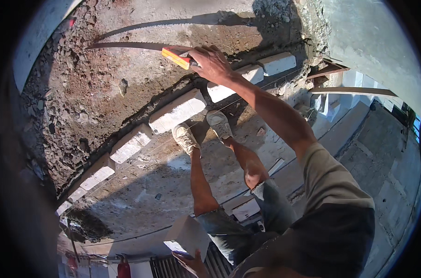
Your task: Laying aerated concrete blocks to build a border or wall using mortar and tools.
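Note:
My right hand is closed around the orange and yellow handle of a handsaw. Its long, dark toothed blade points left above the dirt, and its shadow falls just beyond. At the bottom of the view, my left hand grips a pale lightweight block from below, beside my leg. The far faces of that block and some of my left fingers are hidden. Between my two hands, a row of white blocks runs diagonally across the ground, with gaps between some of them. My shoes stand close against this row.
A thin string line stretches along the near side of the row. Rubble and loose soil lie at the left. Another pale block rests behind my legs, near a dark slatted grate. A grey wall rises at the right.

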The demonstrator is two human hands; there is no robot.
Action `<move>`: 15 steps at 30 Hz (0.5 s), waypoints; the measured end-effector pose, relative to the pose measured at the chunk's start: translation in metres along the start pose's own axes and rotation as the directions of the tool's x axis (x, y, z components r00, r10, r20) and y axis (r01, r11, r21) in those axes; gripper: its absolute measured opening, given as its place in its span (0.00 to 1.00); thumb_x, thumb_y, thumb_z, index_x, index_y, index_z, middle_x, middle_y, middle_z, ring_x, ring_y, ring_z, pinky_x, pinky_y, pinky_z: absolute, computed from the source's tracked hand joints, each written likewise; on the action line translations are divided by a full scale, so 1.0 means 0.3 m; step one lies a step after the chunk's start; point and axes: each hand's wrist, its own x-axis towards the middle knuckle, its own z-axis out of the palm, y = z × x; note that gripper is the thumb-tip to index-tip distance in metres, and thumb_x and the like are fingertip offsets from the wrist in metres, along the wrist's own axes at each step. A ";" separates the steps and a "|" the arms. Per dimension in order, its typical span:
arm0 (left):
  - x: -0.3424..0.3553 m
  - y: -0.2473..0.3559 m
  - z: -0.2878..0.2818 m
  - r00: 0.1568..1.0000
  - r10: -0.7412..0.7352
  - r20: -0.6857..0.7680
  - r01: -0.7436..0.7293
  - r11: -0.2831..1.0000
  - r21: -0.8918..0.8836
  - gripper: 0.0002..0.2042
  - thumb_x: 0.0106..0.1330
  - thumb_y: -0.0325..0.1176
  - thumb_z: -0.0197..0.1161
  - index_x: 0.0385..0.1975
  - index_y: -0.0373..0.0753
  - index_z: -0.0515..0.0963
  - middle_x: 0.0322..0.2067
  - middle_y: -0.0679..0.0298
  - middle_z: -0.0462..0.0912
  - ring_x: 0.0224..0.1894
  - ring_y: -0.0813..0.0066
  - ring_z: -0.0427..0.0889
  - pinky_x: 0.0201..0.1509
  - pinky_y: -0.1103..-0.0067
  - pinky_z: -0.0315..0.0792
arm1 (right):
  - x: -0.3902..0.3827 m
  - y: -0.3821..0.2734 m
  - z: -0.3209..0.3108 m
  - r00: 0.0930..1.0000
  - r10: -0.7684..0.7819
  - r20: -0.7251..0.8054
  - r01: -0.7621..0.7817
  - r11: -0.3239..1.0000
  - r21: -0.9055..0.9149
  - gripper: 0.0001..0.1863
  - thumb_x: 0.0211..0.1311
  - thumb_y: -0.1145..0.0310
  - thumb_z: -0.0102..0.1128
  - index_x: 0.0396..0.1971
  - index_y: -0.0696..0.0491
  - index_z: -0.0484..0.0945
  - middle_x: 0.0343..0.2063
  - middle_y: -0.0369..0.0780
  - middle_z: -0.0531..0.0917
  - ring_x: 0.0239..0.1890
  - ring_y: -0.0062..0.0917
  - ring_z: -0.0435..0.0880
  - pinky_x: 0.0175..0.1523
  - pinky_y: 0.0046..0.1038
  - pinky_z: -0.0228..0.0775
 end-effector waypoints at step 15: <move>0.040 0.209 -0.233 0.865 0.461 -0.197 -0.390 0.865 0.316 0.59 0.39 0.43 0.81 0.73 0.46 0.48 0.55 0.53 0.72 0.55 0.49 0.69 0.61 0.57 0.60 | -1.314 -0.836 -0.969 0.442 0.883 0.159 -0.676 0.211 0.706 0.16 0.64 0.58 0.59 0.42 0.55 0.75 0.32 0.45 0.80 0.38 0.41 0.81 0.43 0.37 0.70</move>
